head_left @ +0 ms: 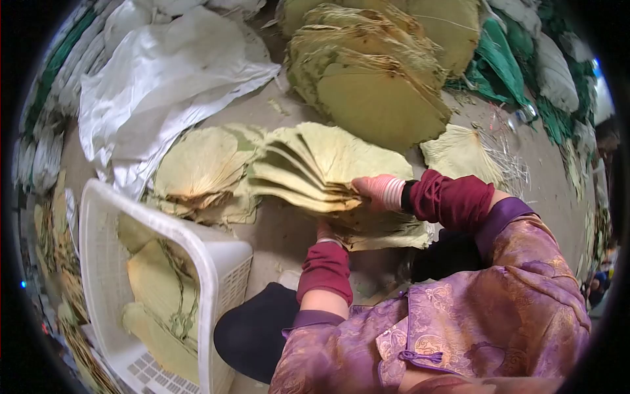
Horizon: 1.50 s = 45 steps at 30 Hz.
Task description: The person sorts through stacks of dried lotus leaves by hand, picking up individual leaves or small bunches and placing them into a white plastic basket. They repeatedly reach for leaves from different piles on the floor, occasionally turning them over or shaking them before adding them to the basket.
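A fanned stack of large dried lotus leaves (pixel 367 161), pale green with brown stem ends, is held in front of me. My right hand (pixel 380 189) is closed on its right side near the gathered ends, thumb on top. From below, my left hand (pixel 326 231) holds the near edge; its fingers are mostly hidden under the leaves. Several leaf layers spread apart on the left side of the stack. Another leaf pile (pixel 197 164) lies on the floor just to the left, close to the held stack.
A white plastic basket (pixel 207 276) with leaves inside stands at the left. A tall leaf stack (pixel 380 98) rises beyond my hands. White sheeting (pixel 170 72) lies at back left. To the right are a single leaf (pixel 459 151), thin stalks (pixel 512 161) and green netting (pixel 495 65).
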Motion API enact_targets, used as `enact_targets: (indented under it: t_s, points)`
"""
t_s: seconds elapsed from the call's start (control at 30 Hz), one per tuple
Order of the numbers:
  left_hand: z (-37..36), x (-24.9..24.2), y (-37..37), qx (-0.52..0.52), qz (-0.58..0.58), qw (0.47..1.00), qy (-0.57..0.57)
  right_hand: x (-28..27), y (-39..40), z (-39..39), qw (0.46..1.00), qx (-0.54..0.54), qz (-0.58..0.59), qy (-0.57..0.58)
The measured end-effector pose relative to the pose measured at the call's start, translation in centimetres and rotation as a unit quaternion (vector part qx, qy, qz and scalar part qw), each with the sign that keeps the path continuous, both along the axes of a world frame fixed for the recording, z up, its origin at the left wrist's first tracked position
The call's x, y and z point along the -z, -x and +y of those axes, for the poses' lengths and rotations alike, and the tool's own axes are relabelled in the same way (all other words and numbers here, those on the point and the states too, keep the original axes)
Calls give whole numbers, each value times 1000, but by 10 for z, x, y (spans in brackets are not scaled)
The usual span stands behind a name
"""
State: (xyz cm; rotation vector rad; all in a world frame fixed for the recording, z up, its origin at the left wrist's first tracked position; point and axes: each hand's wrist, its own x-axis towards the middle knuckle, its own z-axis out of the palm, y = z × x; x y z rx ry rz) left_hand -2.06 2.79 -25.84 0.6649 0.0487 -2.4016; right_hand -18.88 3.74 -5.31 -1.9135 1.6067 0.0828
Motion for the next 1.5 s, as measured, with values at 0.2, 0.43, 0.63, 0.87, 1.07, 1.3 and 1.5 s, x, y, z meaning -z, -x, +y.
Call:
enact_targets:
  t_s: [0.2, 0.43, 0.63, 0.87, 1.07, 1.3, 1.5]
  points:
    - [-9, -86, 34, 64, 91, 983, 144, -40, 39, 13, 999, 37, -16, -22]
    - [3, -144, 22, 57, 304, 942, 131, -34, 87, 33, 986, 135, -96, -7]
    - [-11, -38, 29, 149, -173, 859, 458, -5, 100, 49, 962, 22, -266, -62]
    - [-44, -61, 36, 176, -432, 821, 329, 25, 118, 10, 785, 326, -417, -324]
    - [-57, -46, 33, 170, -480, 807, 299, 58, 115, -14, 788, 267, -418, -364]
    - [-68, -49, 32, 140, -464, 831, 275, 85, 124, -2, 845, 193, -405, -292]
    - [-93, -95, 2, 70, -335, 911, 231, 12, 110, -35, 854, 96, -461, -222]
